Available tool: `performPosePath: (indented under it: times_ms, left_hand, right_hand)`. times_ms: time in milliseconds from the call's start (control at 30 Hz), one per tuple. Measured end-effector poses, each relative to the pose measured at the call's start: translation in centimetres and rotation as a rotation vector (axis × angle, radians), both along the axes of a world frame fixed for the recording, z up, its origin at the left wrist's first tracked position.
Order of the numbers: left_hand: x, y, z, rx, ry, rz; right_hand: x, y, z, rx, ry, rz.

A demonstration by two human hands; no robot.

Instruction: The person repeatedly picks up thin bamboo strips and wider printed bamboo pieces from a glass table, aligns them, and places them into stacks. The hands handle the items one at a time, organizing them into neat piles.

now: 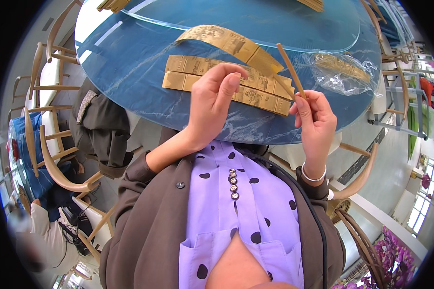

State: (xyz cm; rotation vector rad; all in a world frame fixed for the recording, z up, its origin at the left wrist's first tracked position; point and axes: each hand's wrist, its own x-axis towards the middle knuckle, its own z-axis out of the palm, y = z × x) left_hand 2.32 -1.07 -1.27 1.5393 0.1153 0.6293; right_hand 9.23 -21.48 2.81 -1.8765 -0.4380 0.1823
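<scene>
My right hand (314, 115) is closed around the lower end of a narrow gold-brown card strip (290, 68), seen nearly edge-on and tilted up to the left. Beside its fingers ends a long printed gold card strip (226, 41), creased into panels and arched above the table; whether the right hand also grips it I cannot tell. My left hand (211, 98) hovers over the flat strips, its fingers curled toward the thumb, with nothing visible in it. Under both hands, two flat rows of gold printed card strips (182, 81) lie side by side, partly covered by the left hand.
A clear plastic bag (345, 72) with gold card inside lies at the table's right. The blue marbled table (130, 91) carries a raised glass turntable (294, 29) with more gold card at its far edges. Wooden chairs (58, 166) surround it; a dark coat (101, 130) hangs at left.
</scene>
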Motion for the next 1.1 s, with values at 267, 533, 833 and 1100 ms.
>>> performPosePath:
  times_ms: [267, 533, 833, 1100]
  left_hand:
    - [2.1, -0.6, -0.4, -0.386, -0.025, 0.086]
    - [3.1, 1.1, -0.6, -0.443, 0.003, 0.113]
    - [2.8, 0.9, 0.5, -0.396, -0.032, 0.049]
    - [2.0, 0.8, 0.6, -0.371, 0.019, -0.091]
  right_hand:
    - [-2.8, 3.6, -1.5, -0.071, -0.148, 0.045]
    - [-1.6, 1.9, -0.5, -0.401, -0.641, 0.008]
    - [-2.2, 2.5, -0.8, -0.387, -0.546, 0.058]
    - [-2.6, 3.2, -1.6, -0.355, -0.601, 0.06]
